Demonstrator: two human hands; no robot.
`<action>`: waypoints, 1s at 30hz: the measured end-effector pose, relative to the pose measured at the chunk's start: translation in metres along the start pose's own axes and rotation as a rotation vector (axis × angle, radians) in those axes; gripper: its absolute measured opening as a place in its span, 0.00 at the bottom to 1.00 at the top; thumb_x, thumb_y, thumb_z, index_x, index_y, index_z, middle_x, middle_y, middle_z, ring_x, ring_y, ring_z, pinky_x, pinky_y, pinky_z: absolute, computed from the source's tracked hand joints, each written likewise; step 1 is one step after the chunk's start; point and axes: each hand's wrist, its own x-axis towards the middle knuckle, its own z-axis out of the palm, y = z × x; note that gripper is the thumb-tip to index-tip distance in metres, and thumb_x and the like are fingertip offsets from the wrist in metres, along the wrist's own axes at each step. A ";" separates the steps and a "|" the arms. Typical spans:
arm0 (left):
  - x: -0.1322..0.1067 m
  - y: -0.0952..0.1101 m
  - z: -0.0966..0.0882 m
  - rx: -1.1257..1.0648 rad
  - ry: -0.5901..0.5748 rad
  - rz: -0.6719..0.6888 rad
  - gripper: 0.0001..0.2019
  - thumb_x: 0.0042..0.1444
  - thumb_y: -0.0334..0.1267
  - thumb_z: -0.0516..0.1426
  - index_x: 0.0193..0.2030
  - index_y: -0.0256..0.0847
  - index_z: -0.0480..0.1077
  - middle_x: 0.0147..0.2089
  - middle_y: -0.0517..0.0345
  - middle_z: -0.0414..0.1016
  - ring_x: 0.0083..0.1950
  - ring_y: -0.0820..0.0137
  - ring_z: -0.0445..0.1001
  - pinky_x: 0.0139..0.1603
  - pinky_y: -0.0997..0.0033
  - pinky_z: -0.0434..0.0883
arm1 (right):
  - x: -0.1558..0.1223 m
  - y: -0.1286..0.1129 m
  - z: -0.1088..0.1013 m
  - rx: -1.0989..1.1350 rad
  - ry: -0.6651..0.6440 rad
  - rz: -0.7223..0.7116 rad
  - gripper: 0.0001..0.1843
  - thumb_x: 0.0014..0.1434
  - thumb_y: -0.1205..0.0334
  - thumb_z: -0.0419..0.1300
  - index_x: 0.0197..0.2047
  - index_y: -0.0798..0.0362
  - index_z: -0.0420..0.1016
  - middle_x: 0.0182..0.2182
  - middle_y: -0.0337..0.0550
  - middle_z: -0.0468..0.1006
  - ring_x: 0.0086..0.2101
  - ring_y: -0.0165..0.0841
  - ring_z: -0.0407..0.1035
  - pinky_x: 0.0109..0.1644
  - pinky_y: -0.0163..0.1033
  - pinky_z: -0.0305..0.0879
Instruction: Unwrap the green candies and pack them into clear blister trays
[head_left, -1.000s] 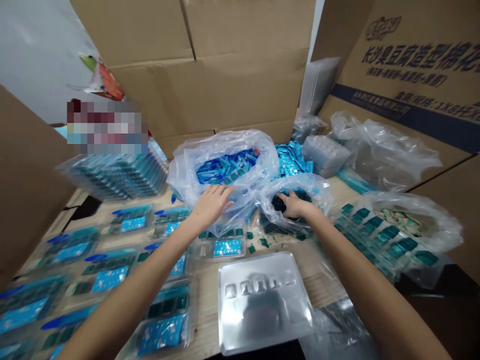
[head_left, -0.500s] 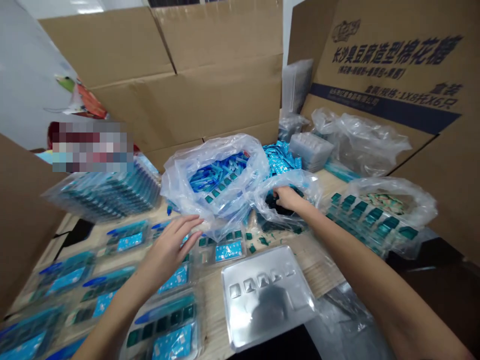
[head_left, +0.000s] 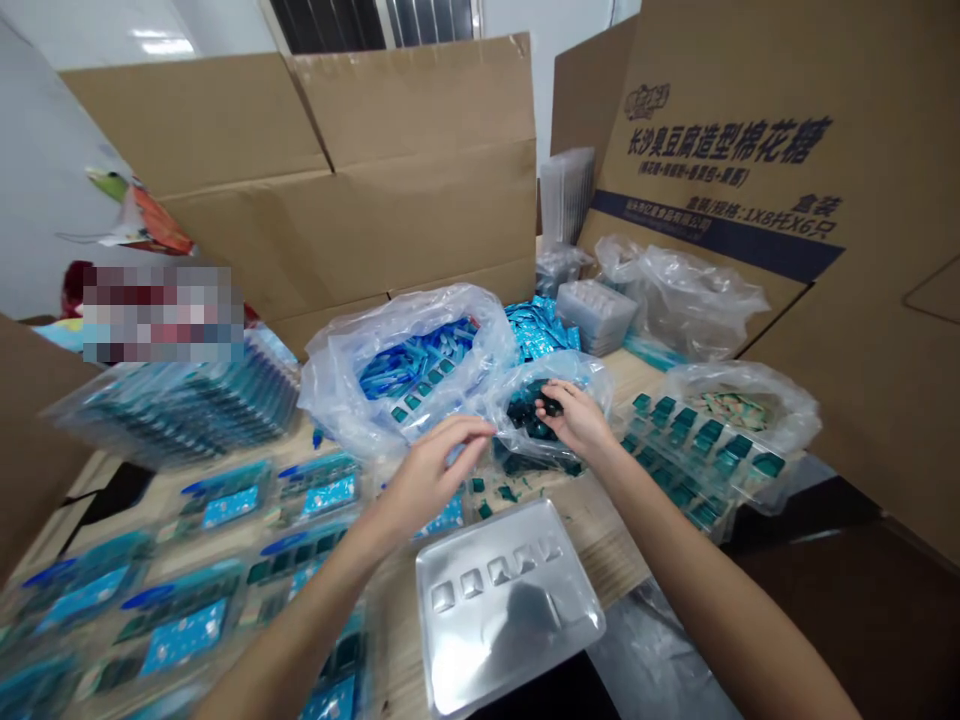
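Observation:
My right hand (head_left: 579,418) pinches a dark green piece (head_left: 553,404) between thumb and fingers, over the mouth of a clear plastic bag (head_left: 596,378). Dark green pieces (head_left: 534,428) fill that bag. My left hand (head_left: 427,482) hovers just left of it with fingers stretched out, the thumb apart and nothing visible in the grasp. Below both hands lies a clear plastic tray (head_left: 491,640) with a row of small square moulded shapes. Partly behind my left hand and forearm are packed trays holding blue pens, green squares and light-blue packets (head_left: 330,495).
A bag of blue pens (head_left: 337,345) stands behind, beside light-blue packets (head_left: 541,328). On the right are trays of green squares (head_left: 709,437) and another open bag (head_left: 802,400). Stacked filled trays (head_left: 187,410) stand left. Cardboard boxes (head_left: 420,220) enclose the back and sides.
My right hand has risen slightly from inside the bag, now showing a dark green piece in its fingers. My left hand has moved right, toward the bag. The view has shifted a little.

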 end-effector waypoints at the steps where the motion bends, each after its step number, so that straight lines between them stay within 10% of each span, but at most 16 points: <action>1: 0.012 -0.001 0.009 -0.031 0.001 -0.004 0.11 0.64 0.36 0.52 0.45 0.40 0.75 0.46 0.51 0.79 0.49 0.65 0.77 0.52 0.62 0.73 | -0.003 -0.002 0.001 0.062 -0.011 0.011 0.17 0.66 0.57 0.59 0.56 0.55 0.70 0.51 0.48 0.75 0.44 0.38 0.74 0.46 0.48 0.74; 6: 0.044 -0.004 0.030 -0.196 -0.019 -0.064 0.13 0.61 0.35 0.54 0.51 0.38 0.73 0.51 0.49 0.78 0.48 0.65 0.78 0.49 0.62 0.75 | -0.036 -0.021 0.003 0.266 -0.099 0.045 0.09 0.62 0.59 0.64 0.41 0.57 0.73 0.32 0.37 0.75 0.28 0.27 0.71 0.29 0.33 0.69; 13: 0.025 0.022 0.011 -0.426 -0.139 -0.209 0.10 0.57 0.36 0.60 0.46 0.38 0.73 0.39 0.55 0.81 0.40 0.68 0.81 0.42 0.69 0.77 | -0.076 -0.038 0.009 0.330 -0.202 0.060 0.14 0.45 0.57 0.73 0.33 0.53 0.75 0.17 0.29 0.69 0.19 0.24 0.60 0.22 0.31 0.53; 26: 0.007 0.039 0.005 -0.970 -0.045 -0.539 0.14 0.50 0.42 0.68 0.34 0.40 0.68 0.33 0.61 0.78 0.30 0.73 0.78 0.35 0.71 0.76 | -0.079 -0.036 0.000 0.086 -0.174 -0.076 0.13 0.55 0.52 0.65 0.41 0.50 0.80 0.18 0.34 0.69 0.20 0.28 0.61 0.23 0.33 0.56; 30: 0.008 0.043 0.009 -1.077 -0.045 -0.567 0.17 0.47 0.42 0.70 0.30 0.40 0.66 0.29 0.64 0.75 0.30 0.74 0.78 0.35 0.74 0.75 | -0.065 -0.031 -0.008 -0.467 -0.030 -0.352 0.13 0.60 0.57 0.60 0.45 0.50 0.81 0.28 0.41 0.77 0.29 0.35 0.72 0.34 0.40 0.70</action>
